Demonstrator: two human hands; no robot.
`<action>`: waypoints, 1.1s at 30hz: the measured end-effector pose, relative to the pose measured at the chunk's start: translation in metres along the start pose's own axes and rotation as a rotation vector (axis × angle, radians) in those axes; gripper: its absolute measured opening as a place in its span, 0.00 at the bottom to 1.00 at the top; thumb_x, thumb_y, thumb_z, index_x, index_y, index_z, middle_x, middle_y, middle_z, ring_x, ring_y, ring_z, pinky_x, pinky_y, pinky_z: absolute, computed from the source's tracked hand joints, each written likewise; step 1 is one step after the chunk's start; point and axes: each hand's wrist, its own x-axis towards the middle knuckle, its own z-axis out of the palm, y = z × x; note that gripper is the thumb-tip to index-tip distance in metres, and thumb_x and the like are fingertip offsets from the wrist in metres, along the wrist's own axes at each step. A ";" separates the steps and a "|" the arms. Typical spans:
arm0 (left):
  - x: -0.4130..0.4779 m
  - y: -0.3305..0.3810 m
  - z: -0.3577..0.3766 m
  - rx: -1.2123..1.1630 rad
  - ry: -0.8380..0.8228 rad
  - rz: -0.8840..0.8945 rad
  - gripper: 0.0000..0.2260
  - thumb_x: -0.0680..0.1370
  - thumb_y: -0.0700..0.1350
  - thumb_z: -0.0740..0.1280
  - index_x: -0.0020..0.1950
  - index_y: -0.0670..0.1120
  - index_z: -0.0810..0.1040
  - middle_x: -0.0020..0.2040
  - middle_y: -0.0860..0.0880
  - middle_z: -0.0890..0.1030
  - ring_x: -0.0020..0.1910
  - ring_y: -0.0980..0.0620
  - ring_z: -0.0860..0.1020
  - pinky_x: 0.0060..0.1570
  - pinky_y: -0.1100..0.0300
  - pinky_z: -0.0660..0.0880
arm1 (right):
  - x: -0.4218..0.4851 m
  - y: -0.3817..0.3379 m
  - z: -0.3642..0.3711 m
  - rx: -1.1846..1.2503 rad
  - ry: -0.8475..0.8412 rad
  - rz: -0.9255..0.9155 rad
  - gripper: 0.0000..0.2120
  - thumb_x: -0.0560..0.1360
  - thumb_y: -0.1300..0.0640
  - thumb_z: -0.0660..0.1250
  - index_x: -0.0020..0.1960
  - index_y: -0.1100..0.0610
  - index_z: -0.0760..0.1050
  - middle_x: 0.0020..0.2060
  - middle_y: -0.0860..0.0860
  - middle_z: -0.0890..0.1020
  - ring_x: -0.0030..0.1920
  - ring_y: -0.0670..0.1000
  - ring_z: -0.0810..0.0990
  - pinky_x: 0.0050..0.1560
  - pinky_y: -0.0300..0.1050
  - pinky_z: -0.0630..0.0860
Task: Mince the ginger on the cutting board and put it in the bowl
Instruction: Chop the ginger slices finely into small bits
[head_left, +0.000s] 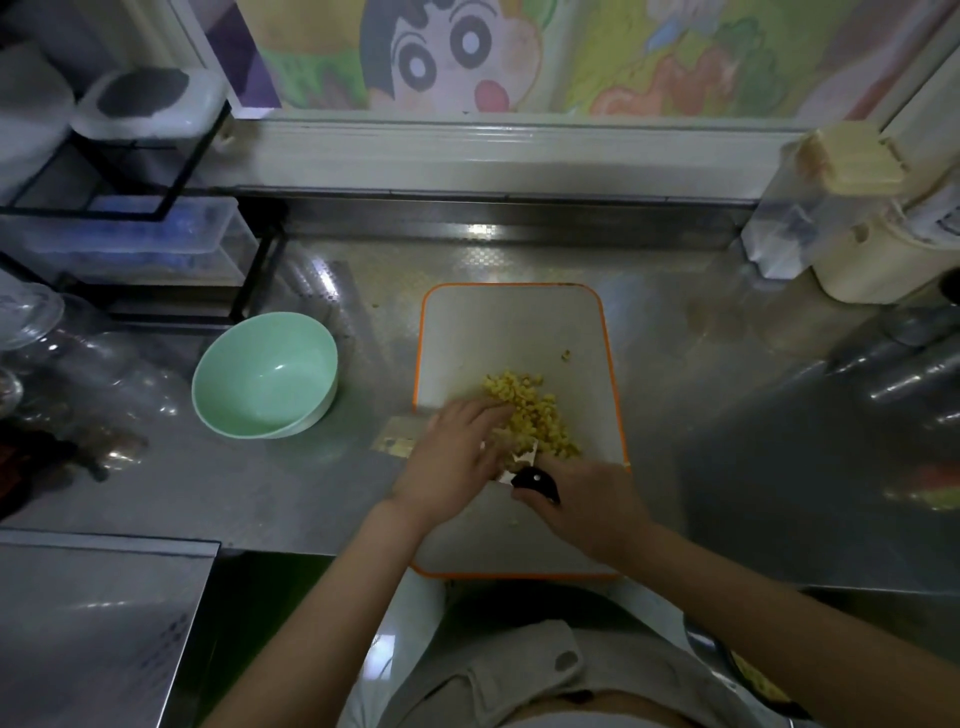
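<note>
A pile of minced yellow ginger (535, 410) lies in the middle of the white, orange-rimmed cutting board (514, 322). My right hand (587, 504) grips the black handle of a cleaver (537, 480). Its broad blade (397, 436) lies low across the board and sticks out past the left edge. My left hand (452, 457) rests flat over the blade with straight fingers touching the near side of the ginger pile. The pale green bowl (265, 374) stands on the counter left of the board and holds nothing.
A black wire rack (156, 208) with plastic boxes stands at the back left, and glass jars (78, 364) sit left of the bowl. A cream container (872, 244) is at the back right. Metal items (893, 374) lie to the right.
</note>
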 end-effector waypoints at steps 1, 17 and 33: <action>-0.001 -0.001 -0.004 -0.010 0.086 -0.037 0.19 0.78 0.54 0.53 0.62 0.47 0.75 0.58 0.48 0.77 0.60 0.47 0.72 0.59 0.56 0.63 | 0.001 0.001 0.002 0.000 -0.028 0.028 0.15 0.70 0.38 0.63 0.38 0.49 0.78 0.23 0.46 0.77 0.20 0.44 0.72 0.21 0.32 0.48; -0.008 -0.074 -0.046 0.296 0.356 -0.709 0.11 0.69 0.29 0.62 0.50 0.35 0.73 0.50 0.33 0.71 0.44 0.33 0.73 0.38 0.43 0.70 | 0.035 -0.010 0.010 0.146 -0.240 0.134 0.19 0.78 0.39 0.55 0.50 0.54 0.73 0.39 0.51 0.79 0.35 0.49 0.73 0.28 0.38 0.60; 0.004 -0.037 -0.034 0.207 0.190 -0.660 0.06 0.76 0.43 0.61 0.52 0.43 0.72 0.48 0.41 0.80 0.49 0.39 0.77 0.42 0.51 0.71 | 0.054 0.017 -0.018 0.042 -0.166 0.272 0.21 0.77 0.37 0.55 0.50 0.54 0.75 0.36 0.49 0.77 0.36 0.50 0.76 0.34 0.43 0.70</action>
